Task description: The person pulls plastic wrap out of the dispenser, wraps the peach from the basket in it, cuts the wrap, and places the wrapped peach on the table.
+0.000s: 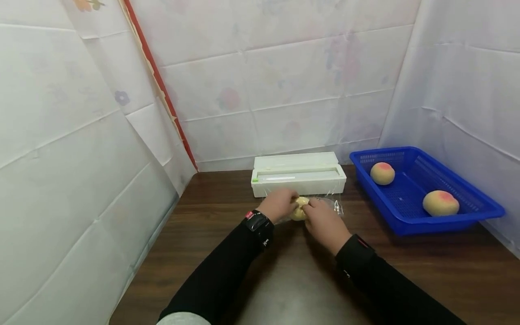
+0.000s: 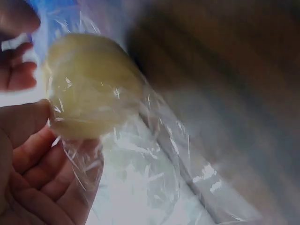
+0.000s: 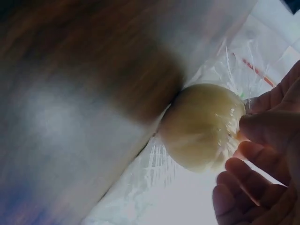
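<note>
A pale yellow peach (image 1: 299, 214) sits low over the table between the two hands, with clear plastic wrap (image 1: 338, 207) around it. In the left wrist view the film lies creased over the peach (image 2: 89, 89) and trails off toward the lower right. The left hand (image 1: 278, 205) holds the wrapped peach at its side, thumb at the edge and fingers curled beneath. On the other side, the right hand (image 1: 327, 225) pinches gathered film between thumb and fingertips, close against the peach (image 3: 201, 129). The pinch point itself is partly hidden by the fingers.
Just behind the hands stands a long white wrap dispenser box (image 1: 300, 186) with its lid raised. To the right, a blue plastic basket (image 1: 373, 201) contains two pink-tipped peaches, one at the back (image 1: 382, 174) and another nearer (image 1: 441, 203). White sheeting surrounds the brown wooden table (image 1: 195, 243).
</note>
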A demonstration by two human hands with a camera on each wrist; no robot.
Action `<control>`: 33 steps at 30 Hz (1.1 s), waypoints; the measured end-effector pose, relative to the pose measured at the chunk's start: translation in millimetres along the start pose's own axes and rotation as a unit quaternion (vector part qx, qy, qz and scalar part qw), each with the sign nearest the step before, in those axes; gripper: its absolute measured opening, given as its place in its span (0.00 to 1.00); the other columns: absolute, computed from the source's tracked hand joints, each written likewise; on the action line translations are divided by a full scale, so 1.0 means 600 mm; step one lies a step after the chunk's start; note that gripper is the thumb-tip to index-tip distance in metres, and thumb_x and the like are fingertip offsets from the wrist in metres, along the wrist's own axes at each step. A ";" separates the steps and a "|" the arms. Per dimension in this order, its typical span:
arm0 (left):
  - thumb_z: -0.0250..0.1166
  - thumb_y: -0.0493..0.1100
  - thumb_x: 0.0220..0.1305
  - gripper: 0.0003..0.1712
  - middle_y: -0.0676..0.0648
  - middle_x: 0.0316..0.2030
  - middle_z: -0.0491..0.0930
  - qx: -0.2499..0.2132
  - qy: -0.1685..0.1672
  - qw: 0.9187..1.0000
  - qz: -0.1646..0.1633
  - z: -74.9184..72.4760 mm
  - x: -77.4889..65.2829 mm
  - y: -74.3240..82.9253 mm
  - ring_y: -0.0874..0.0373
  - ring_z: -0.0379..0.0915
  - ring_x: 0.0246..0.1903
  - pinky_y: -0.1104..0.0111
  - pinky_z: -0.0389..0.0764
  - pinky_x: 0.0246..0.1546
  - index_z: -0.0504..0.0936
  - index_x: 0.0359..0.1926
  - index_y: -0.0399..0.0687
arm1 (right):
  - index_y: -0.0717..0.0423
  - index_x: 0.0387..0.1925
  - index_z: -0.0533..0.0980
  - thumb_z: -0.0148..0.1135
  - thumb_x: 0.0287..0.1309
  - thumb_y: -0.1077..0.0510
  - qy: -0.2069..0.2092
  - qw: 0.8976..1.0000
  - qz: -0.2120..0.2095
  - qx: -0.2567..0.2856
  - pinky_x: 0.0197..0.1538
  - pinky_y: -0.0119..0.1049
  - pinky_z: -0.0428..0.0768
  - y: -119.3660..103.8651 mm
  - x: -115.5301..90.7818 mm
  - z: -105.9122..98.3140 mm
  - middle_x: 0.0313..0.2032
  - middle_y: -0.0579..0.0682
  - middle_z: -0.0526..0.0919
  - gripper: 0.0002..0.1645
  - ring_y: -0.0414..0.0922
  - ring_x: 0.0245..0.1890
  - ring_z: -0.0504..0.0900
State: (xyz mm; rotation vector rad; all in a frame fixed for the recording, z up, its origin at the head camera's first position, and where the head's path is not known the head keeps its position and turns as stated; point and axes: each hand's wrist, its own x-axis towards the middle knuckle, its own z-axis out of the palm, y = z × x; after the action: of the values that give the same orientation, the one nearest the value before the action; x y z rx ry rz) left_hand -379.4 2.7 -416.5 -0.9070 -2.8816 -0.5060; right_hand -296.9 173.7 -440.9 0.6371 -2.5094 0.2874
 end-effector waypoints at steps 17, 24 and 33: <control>0.61 0.48 0.81 0.15 0.51 0.52 0.90 -0.030 -0.038 0.998 0.030 0.000 0.047 -0.046 0.58 0.84 0.51 0.62 0.83 0.55 0.90 0.55 0.52 | 0.64 0.35 0.82 0.75 0.53 0.64 -0.032 0.998 0.037 -0.026 0.38 0.48 0.82 0.010 0.063 0.024 0.32 0.54 0.75 0.10 0.53 0.32 0.78; 0.62 0.49 0.80 0.12 0.48 0.51 0.85 0.161 0.039 0.983 0.074 0.002 0.020 -0.043 0.54 0.82 0.50 0.63 0.83 0.51 0.91 0.49 0.54 | 0.60 0.28 0.82 0.71 0.53 0.68 -0.061 0.998 -0.001 0.011 0.35 0.44 0.76 0.038 0.085 0.029 0.29 0.51 0.73 0.04 0.49 0.28 0.73; 0.66 0.43 0.73 0.06 0.52 0.46 0.85 0.196 0.083 0.969 0.124 0.014 -0.030 0.000 0.57 0.83 0.45 0.66 0.85 0.47 0.90 0.43 0.52 | 0.57 0.28 0.83 0.68 0.57 0.69 -0.167 0.985 -0.021 0.033 0.34 0.38 0.69 0.080 0.133 0.007 0.31 0.52 0.74 0.06 0.45 0.27 0.67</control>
State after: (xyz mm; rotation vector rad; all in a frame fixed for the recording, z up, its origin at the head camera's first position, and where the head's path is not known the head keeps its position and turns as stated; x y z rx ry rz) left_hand -364.8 -4.2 -427.5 -1.0702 -2.5335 0.0122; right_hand -382.1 183.6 -404.7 0.8235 -2.8108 0.2685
